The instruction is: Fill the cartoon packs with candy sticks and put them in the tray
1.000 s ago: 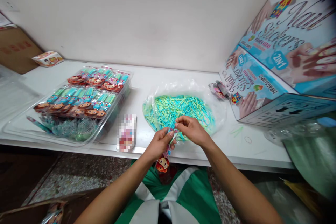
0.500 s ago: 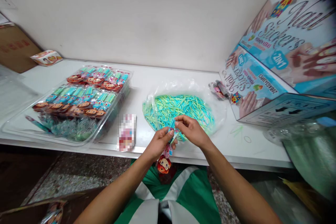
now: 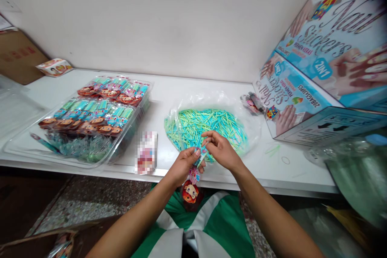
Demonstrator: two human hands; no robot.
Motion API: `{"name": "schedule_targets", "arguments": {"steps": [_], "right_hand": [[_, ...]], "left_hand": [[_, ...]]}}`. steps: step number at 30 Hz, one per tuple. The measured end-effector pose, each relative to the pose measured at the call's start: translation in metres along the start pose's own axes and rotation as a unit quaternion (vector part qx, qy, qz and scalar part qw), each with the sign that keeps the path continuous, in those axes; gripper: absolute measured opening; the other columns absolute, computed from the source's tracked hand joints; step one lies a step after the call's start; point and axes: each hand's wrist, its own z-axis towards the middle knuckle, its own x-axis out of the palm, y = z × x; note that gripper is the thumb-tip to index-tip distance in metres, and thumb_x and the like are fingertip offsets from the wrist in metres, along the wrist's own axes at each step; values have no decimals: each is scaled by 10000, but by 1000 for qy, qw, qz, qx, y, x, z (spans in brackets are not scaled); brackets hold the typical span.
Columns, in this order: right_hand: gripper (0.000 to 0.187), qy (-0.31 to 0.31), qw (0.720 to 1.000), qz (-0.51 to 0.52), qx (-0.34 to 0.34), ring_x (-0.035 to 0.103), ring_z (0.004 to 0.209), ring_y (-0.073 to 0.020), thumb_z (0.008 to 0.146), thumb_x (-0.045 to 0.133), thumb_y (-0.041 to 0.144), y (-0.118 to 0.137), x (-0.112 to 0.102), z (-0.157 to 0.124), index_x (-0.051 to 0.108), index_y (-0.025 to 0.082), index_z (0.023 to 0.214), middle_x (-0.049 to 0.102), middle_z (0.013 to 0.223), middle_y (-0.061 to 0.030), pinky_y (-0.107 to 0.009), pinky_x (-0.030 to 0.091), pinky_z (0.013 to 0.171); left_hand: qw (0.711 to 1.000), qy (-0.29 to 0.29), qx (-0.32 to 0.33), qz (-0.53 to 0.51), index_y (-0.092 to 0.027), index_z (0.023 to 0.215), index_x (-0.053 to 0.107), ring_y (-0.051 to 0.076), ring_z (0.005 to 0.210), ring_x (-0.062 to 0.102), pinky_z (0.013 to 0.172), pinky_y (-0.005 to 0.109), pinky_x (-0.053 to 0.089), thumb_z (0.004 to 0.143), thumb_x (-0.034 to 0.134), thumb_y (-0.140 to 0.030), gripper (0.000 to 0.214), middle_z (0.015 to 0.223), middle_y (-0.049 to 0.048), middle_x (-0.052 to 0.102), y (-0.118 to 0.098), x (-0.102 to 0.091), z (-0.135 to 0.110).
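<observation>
My left hand (image 3: 184,165) is closed around a small clear packet with a cartoon-girl sticker (image 3: 190,191) hanging from it. My right hand (image 3: 220,149) pinches a thin stick at the packet's upper end, fingertips touching the left hand's. Both hands hover over the near edge of the white table (image 3: 211,177). Just behind them lies an open plastic bag holding a heap of teal and green sticks (image 3: 205,125).
A clear tray (image 3: 30,145) of several filled packets sits at the left. A small printed card (image 3: 146,152) lies beside it. Large "Nail Stickers" boxes (image 3: 320,60) stand at the right, with a few loose packets (image 3: 250,102) near them. A cardboard box (image 3: 16,54) is far left.
The hands have stayed in place. The cartoon-girl packet has slipped a little lower below the left hand, and the right fingers have shifted slightly at its top.
</observation>
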Motion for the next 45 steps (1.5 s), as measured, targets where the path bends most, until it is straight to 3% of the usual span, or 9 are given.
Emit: {"name": "schedule_targets", "arguments": {"steps": [7,14,20,26,29,33,39,42,45], "right_hand": [[182,25,999,-39,-24,495,681,-120,800,548,330,-1,0,1,600,172,873,551,741,10,-256,407,634],[73,24,996,-82,-38,477,642,-112,775,503,224,-1,0,3,560,185,799,523,691,30,-242,376,597],[155,22,998,-44,-40,509,699,-121,739,486,168,-5,0,2,531,190,885,531,759,21,-253,419,650],[423,32,992,-106,-59,557,777,-134,818,451,171,-1,1,-7,481,246,1234,591,900,-7,-259,439,675],[374,36,978,-174,-111,557,925,-163,853,443,189,3,2,-10,549,254,1206,602,1050,-44,-304,432,790],[324,79,965,-208,-137,564,917,-174,875,444,216,5,4,-10,609,245,1152,623,956,-53,-335,426,829],[333,-22,992,-122,-8,621,752,-160,874,450,368,-26,-40,15,568,189,1128,644,918,-49,-293,484,641],[272,-56,940,-327,82,621,708,-149,859,438,285,-53,-72,32,577,143,1045,654,825,-45,-264,456,633],[187,-36,904,-417,90,608,763,-173,793,505,202,-72,-80,39,620,144,927,665,820,-62,-268,417,684]], "left_hand": [[1000,22,9,-1,-138,824,507,101,502,551,504,207,411,831,569,-386,256,666,23,610,-1,-1,-1],[1000,17,8,18,-136,822,511,102,501,553,499,207,413,824,569,-411,280,661,21,609,-2,-1,-1],[999,6,14,51,-144,808,504,100,499,555,485,203,409,815,566,-443,306,667,13,607,-2,-1,-1],[997,-2,16,71,-145,827,508,101,500,549,465,200,405,818,551,-462,321,668,13,597,-3,-4,-1],[998,2,7,67,-150,854,516,105,491,545,450,204,405,805,559,-480,337,666,7,589,-4,-6,-2],[998,8,8,68,-152,873,514,109,498,554,458,210,415,792,575,-486,349,682,7,587,-3,-8,-2],[999,-15,-16,29,-154,803,495,127,533,579,547,276,495,748,633,-475,353,683,10,592,-3,-8,-5],[999,-31,-45,-5,-162,820,487,147,578,592,554,302,513,722,669,-455,359,680,10,590,-2,-9,-5],[998,-43,-48,-8,-153,836,498,151,590,591,535,294,512,718,677,-447,364,683,21,594,-1,-9,-4]]}}
